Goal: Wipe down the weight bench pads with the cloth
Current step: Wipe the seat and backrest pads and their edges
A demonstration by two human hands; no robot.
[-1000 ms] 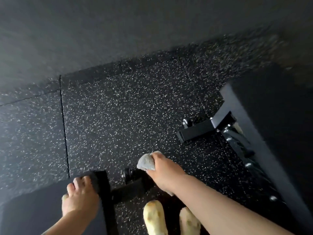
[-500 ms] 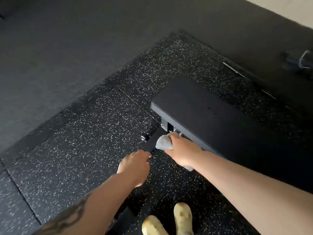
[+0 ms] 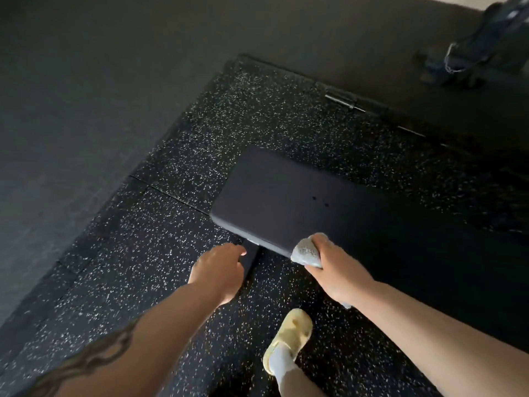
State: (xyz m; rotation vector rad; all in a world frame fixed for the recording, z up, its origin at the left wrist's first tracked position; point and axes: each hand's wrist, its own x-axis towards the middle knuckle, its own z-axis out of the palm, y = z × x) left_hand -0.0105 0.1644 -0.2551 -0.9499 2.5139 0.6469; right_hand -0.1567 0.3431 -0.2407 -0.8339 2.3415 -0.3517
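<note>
Right hand [image 3: 336,272] grips a balled grey cloth [image 3: 307,252], fingers curled round it; the cloth bulges out past thumb and forefinger, touching the near edge of the black bench pad [image 3: 289,202]. Left hand [image 3: 219,270] hovers near the pad's corner, fingers loosely together, holding nothing. Speckled rubber floor [image 3: 143,267] below.

No text, label, brand, number or sign can be read anywhere in the head view.
</note>
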